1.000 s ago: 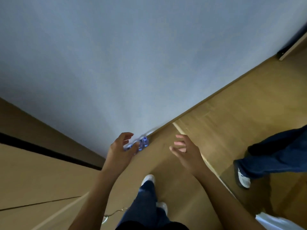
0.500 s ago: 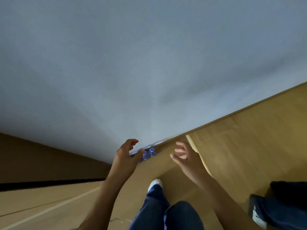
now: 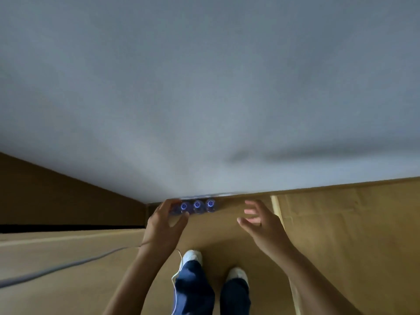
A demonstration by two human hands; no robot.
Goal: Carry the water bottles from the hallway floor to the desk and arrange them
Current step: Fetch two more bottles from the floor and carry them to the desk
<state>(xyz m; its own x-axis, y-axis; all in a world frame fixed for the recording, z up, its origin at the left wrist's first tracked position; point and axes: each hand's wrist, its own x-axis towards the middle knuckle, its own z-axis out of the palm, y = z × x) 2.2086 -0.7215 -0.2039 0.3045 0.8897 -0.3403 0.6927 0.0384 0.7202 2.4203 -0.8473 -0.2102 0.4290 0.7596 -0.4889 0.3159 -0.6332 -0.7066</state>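
Three water bottles with blue caps stand upright in a row on the wooden floor, tight against the foot of the pale wall. The left hand reaches down with fingers and thumb spread around the leftmost bottle, though whether it touches is hard to tell, while the right hand hovers apart to the right, fingers loosely spread and holding nothing. Below are white shoes, dark blue trousers, and a grey cable across the floor.

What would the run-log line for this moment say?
stage: reaching | left hand: open, at leftmost of the bottles | right hand: open, apart | bottles: upright by wall | carried: none
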